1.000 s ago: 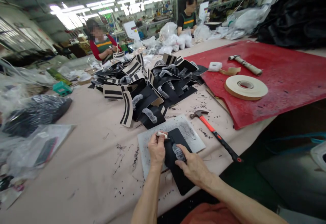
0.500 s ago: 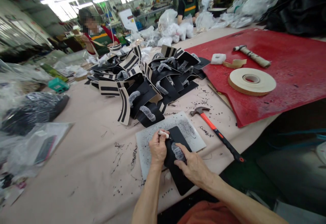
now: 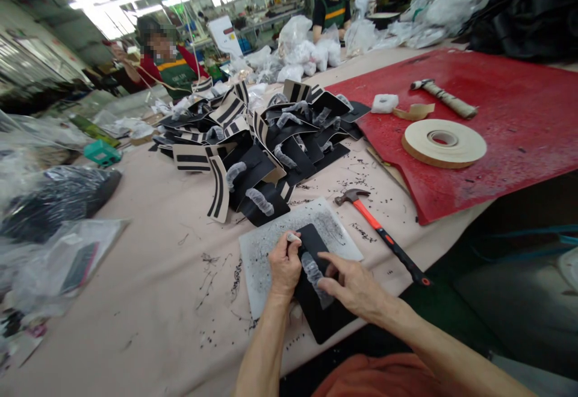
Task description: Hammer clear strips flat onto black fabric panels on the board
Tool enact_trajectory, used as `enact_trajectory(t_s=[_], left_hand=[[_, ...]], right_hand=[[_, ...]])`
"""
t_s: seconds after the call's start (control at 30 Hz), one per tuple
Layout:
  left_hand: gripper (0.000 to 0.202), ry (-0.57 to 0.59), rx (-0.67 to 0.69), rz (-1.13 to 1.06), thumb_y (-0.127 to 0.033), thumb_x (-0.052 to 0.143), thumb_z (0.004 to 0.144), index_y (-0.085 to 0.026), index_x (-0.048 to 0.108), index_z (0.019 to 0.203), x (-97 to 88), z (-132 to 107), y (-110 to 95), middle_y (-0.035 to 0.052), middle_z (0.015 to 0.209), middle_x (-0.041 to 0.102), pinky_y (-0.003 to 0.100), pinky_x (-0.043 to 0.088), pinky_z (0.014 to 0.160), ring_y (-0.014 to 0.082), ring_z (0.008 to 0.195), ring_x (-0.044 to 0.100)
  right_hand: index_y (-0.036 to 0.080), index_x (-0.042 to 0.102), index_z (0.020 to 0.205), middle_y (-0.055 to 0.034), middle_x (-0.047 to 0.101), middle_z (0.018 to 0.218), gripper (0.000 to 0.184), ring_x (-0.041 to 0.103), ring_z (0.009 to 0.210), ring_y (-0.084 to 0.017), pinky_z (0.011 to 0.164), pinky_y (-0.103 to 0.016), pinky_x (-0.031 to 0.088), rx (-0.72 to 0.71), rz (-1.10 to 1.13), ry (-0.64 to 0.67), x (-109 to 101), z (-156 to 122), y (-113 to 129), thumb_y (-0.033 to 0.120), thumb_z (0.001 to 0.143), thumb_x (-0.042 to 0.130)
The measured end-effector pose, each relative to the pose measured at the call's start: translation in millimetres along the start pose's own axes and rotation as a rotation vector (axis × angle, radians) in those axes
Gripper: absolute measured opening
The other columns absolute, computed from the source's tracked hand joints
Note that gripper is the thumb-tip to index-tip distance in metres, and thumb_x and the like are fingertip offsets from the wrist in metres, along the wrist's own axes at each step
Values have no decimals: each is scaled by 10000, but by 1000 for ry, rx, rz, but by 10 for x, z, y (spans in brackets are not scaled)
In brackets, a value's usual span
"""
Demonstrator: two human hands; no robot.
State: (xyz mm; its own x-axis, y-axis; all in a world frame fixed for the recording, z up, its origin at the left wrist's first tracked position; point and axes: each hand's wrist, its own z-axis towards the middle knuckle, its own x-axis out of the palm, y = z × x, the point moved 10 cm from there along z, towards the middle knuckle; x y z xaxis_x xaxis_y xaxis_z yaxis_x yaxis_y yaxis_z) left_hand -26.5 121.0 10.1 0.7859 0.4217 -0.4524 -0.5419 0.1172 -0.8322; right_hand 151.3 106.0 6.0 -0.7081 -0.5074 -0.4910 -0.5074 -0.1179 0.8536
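A black panel [image 3: 312, 323] lies partly on a white board [image 3: 255, 276] and reaches over its near edge. A curved handle wrapped in clear plastic [image 3: 313, 271] runs along the panel. My left hand [image 3: 284, 264] is closed around a small white cylindrical thing [image 3: 292, 238] at the panel's left edge; its lower part is hidden by my fingers. Over the panel's right side is my right hand [image 3: 352, 282], thumb and index finger apart, close to the wrapped handle. Whether the thumb touches the plastic I cannot tell.
A claw hammer [image 3: 383, 234] lies right of the board. Beyond sits a heap of black panels [image 3: 257, 168]. On a red sheet [image 3: 510, 102] are a tape roll [image 3: 445, 143] and a wrapped hammer [image 3: 445, 97]. Two people work across the table [image 3: 167, 264].
My right hand has let go of the wrapped handle and opened slightly to the right. The white thing in my left hand has tilted. A co-worker at the left has raised an arm.
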Motion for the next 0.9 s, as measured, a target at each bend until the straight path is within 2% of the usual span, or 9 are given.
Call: enact_trajectory(t_s=[0.07,0.17,0.3,0.37,0.5,0.6,0.7,0.8,0.9], left_hand=[[146,36,28,-31,-261,530,956,-214,658,1006,26,0,-13,45,988,765,303,541,836,195,893,714],[142,78,10,-65,-248,524,948,-216,653,998,40,39,11,40,975,762,308,538,842,195,896,710],[136,132,-56,-82,-241,521,937,-218,648,978,57,144,53,29,918,758,308,530,827,195,868,702],[136,159,-54,-81,-240,516,936,-217,645,975,73,183,34,25,892,747,302,525,808,191,845,692],[143,200,14,-56,-226,490,935,-217,633,935,121,162,-62,28,885,715,298,511,795,185,829,668],[146,203,38,-75,-236,484,939,-217,628,950,147,103,-90,32,899,706,304,510,811,186,838,661],[162,196,-4,-121,-261,483,942,-213,630,986,147,95,-37,37,912,715,312,509,820,191,853,662],[169,227,-54,-153,-267,485,933,-206,638,973,148,151,13,37,909,721,318,498,830,193,863,656],[164,297,-60,-175,-263,483,925,-203,636,933,169,210,1,35,901,709,318,480,842,191,866,640]], right_hand=[[168,595,1296,-71,691,995,412,650,849,-209,813,-326,493,0,-116,-196,-418,18,-144,388,952,537],[108,603,1234,-173,633,1140,387,598,1056,-299,936,-400,455,68,-486,-433,-990,15,-414,361,945,554],[95,600,1155,-217,593,1135,326,571,1047,-338,872,-415,446,278,-702,-348,-1267,108,-858,297,899,612],[127,597,1096,-168,609,1054,242,587,966,-288,803,-362,444,337,-575,-292,-1291,164,-978,235,880,606],[175,542,874,-33,559,738,99,545,675,-168,603,-264,410,518,63,-179,-1157,243,-1111,119,799,571],[195,471,776,15,477,637,85,432,499,-108,482,-237,362,555,278,-89,-1031,282,-954,143,844,468],[212,441,813,56,408,620,165,324,429,-80,409,-214,293,523,397,-91,-1004,255,-661,281,949,379],[225,472,867,74,400,590,317,315,405,-85,371,-209,261,328,450,-165,-1118,215,-163,505,978,374],[220,510,834,64,433,560,396,372,434,-95,404,-219,301,62,290,-235,-1278,148,394,589,951,429]])
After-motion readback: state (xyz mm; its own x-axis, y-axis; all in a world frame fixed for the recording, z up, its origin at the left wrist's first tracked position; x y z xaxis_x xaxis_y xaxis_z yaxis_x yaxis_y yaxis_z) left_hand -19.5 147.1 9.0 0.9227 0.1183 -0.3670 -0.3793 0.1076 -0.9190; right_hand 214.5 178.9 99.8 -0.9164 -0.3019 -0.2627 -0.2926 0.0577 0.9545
